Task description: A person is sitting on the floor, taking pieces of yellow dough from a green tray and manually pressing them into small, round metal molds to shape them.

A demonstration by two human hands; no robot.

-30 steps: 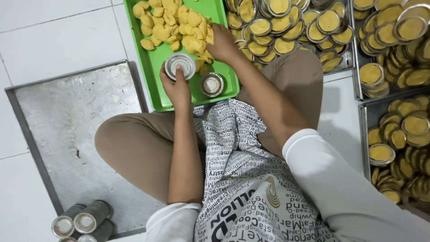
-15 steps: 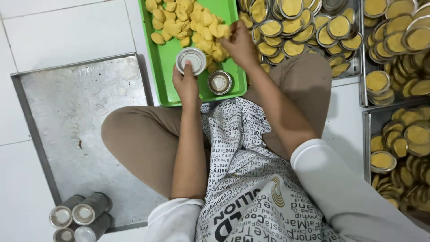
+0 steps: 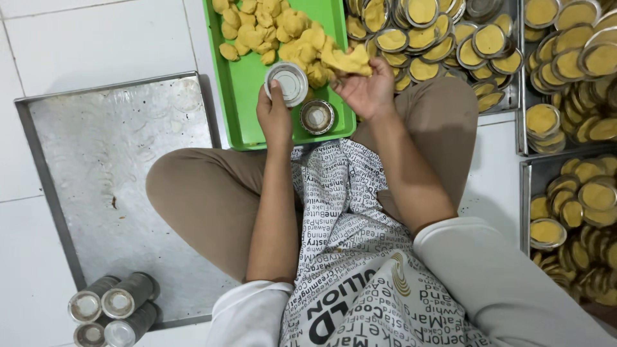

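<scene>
White tile floor (image 3: 96,38), trays all round us as we sit cross-legged.

Our left hand (image 3: 275,115) curls its fingers on the rim of a round tin (image 3: 286,83) lying on the green tray (image 3: 247,96); a second tin (image 3: 317,116) sits just beside it. Our right hand (image 3: 367,93) pinches a dough lump (image 3: 347,60) at the edge of the dough pile (image 3: 276,26). A bare steel tray (image 3: 116,167) lies left, filled tins (image 3: 450,38) right, stacked tins (image 3: 109,308) near our knee.

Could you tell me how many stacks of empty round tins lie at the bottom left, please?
4, though more may be hidden: two upper stacks on the metal tray's corner, two lower ones at the picture's edge.
</scene>
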